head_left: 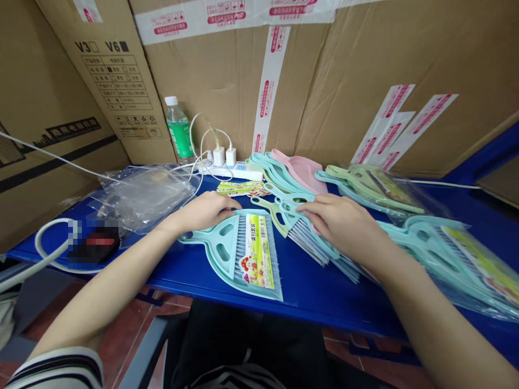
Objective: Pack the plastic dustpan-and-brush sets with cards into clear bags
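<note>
A light-blue dustpan (217, 267) lies near the table's front edge, with a matching brush (240, 243) and a printed card (261, 254) on it. My left hand (207, 209) is at the dustpan's upper left edge, its fingers curled against the rim; the fingertips are partly hidden. To the right, my right hand (330, 216) reaches over a pile of blue and green brushes (312, 240). Its fingers are bent around a blue brush handle (290, 205), while the palm covers part of the pile.
Stacked dustpans (279, 167) in blue and pink stand behind the brushes, near printed cards (239, 188). Bagged sets (438, 248) lie on the right. Clear plastic bags (152, 192), a power strip (243, 172), cables and a bottle (179, 132) line the back left, before cardboard boxes (227, 86).
</note>
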{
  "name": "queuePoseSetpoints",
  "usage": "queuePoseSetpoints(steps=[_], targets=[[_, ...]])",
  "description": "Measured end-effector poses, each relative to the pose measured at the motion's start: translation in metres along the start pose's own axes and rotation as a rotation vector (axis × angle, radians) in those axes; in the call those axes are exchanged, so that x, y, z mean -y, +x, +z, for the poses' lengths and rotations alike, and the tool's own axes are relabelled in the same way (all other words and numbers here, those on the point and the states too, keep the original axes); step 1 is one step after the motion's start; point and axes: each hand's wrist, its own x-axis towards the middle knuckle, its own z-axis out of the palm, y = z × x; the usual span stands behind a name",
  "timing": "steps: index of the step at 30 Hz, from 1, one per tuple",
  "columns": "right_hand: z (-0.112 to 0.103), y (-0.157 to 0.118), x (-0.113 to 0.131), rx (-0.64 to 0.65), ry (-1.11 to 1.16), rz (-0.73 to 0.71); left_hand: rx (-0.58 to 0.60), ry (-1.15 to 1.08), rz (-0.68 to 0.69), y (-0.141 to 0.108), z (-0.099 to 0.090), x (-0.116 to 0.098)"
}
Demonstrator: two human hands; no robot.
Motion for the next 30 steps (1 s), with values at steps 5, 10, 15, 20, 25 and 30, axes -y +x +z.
queuePoseSetpoints(steps=[5,10,15,20,25,30], targets=[[-0.002,0.001,0.002,-0.048,0.022,-0.043,0.038,0.013,-0.054,0.001,-0.006,0.001],[-0.007,0.004,0.011,-0.036,0.034,-0.081,0.027,0.29,-0.332,0.0,-0.017,0.009],[-0.007,0.005,0.015,0.013,0.021,-0.093,0.043,0.445,-0.413,-0.001,-0.02,0.016],[-0.005,0.006,0.014,0.025,0.055,-0.077,0.122,0.43,-0.414,-0.002,-0.019,0.015],[-0.005,0.005,0.015,0.015,0.039,-0.091,0.136,0.512,-0.543,-0.003,-0.024,0.015],[-0.003,0.005,0.018,0.023,0.04,-0.116,0.173,0.62,-0.722,-0.007,-0.03,0.01]])
